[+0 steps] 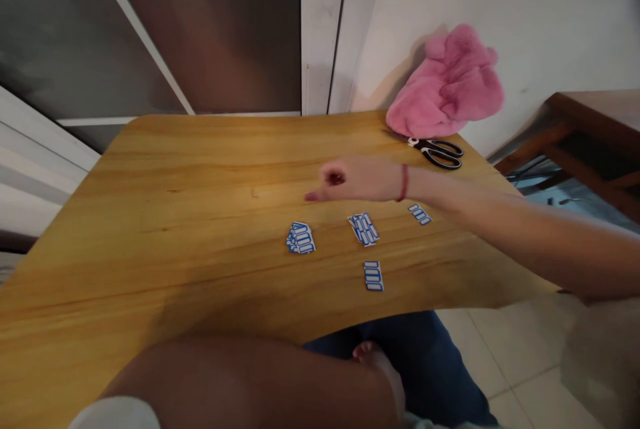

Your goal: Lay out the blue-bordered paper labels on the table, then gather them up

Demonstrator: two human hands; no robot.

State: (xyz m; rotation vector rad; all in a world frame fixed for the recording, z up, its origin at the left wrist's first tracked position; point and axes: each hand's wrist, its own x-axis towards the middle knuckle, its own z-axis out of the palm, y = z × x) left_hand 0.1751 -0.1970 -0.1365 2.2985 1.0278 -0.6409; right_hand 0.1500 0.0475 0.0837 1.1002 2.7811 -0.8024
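Right hand: the right hand (357,179) reaches across the light wooden bench (175,216) from the right, a red band at its wrist; its fingers are curled loosely together with the forefinger stretched out, tip low over the wood, and they hold nothing.
Left hand: the left hand (380,366) rests down by the lap below the bench edge, behind a bare forearm; I cannot tell how its fingers stand.
Label stacks: a fanned stack of small white, blue-bordered labels (301,238) lies just in front of the right hand, a second stack of the same labels (364,228) beside it under the wrist.
Single strips: one short strip of labels (373,276) lies nearer the bench edge, another strip (419,214) under the forearm.
Far corner: black-handled scissors (437,151) lie touching a fluffy pink cloth (450,82) against the white wall.
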